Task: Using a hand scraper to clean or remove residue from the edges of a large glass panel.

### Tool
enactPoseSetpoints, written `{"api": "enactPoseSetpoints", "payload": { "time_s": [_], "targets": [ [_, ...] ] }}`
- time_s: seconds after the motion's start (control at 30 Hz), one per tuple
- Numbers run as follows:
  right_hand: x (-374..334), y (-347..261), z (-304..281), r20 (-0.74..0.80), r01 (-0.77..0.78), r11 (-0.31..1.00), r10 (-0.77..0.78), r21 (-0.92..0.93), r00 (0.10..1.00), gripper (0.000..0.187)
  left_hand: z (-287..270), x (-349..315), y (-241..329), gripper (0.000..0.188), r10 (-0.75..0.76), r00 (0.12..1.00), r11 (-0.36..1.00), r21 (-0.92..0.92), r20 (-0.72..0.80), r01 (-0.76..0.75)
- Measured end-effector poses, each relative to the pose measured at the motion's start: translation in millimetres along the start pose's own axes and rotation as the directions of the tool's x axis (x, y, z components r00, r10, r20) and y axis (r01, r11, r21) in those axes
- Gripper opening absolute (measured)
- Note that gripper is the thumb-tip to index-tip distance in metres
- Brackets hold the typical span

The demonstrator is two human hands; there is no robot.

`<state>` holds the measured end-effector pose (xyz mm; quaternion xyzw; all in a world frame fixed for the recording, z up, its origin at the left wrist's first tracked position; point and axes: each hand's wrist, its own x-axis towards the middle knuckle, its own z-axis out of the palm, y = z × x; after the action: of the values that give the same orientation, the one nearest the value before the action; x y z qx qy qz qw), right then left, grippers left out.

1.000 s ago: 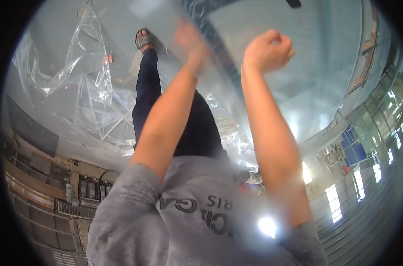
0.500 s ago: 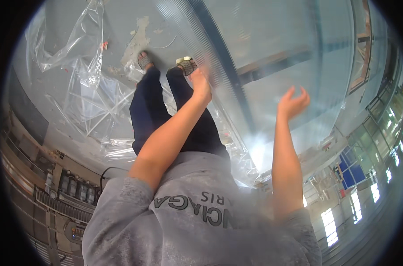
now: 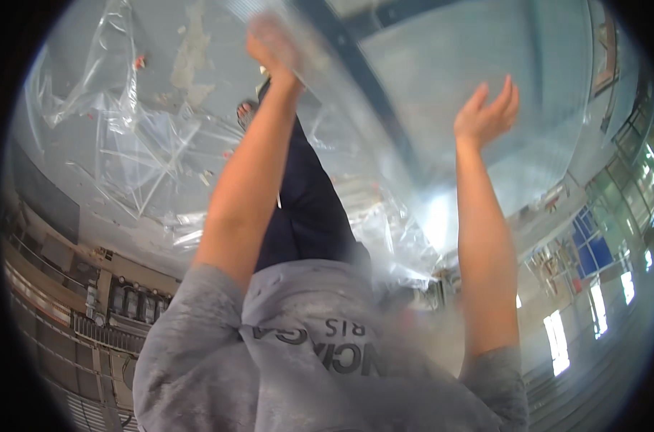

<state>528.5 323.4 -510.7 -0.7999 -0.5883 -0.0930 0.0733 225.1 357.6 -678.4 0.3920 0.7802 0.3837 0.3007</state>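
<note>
Translucent sheet (image 3: 435,68) sits right of the film (image 3: 151,155); your right hand (image 3: 487,115) is spread, your left hand (image 3: 271,47) too blurred to tell. Your foot (image 3: 246,111), near that loose film, could snag and trip you.

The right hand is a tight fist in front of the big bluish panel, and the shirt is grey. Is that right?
Not quite: the right hand isn't a tight fist. The head view shows it open, its fingers apart from the thumb. It is in front of the big bluish panel, and the shirt is grey, as you said.
</note>
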Motion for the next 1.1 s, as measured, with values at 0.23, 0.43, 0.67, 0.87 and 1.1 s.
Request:
{"api": "enactPoseSetpoints", "payload": {
  "time_s": [0.23,0.43,0.67,0.87,1.1],
  "targets": [
    [2.5,-6.0,1.7,-0.016,-0.076,0.996,0.077,0.039,0.997,0.053,-30.0,-215.2,87.9,0.036,-0.578,0.688,0.368,-0.612,0.439,0.700],
    [4.7,-8.2,5.6,-0.011,-0.095,0.993,0.096,0.070,0.995,0.056,26.7,-215.9,50.0,0.037,-0.376,0.892,0.419,-0.813,0.249,0.404],
    [-6.7,-13.3,-23.0,0.092,-0.125,0.943,0.101,0.309,0.991,0.055,63.5,-221.5,18.3,0.035,-0.040,0.879,0.917,-0.368,-0.475,-0.157],
    [14.9,-5.1,5.2,-0.024,-0.099,0.990,0.102,0.100,0.994,0.059,31.0,-292.8,54.6,0.032,-0.340,0.935,0.781,-0.523,0.102,0.341],
    [2.7,-27.7,0.9,0.009,-0.095,0.991,0.094,0.090,0.996,0.058,106.3,-341.9,-46.9,0.037,0.047,0.986,0.938,-0.346,0.160,0.012]
  ]
}}
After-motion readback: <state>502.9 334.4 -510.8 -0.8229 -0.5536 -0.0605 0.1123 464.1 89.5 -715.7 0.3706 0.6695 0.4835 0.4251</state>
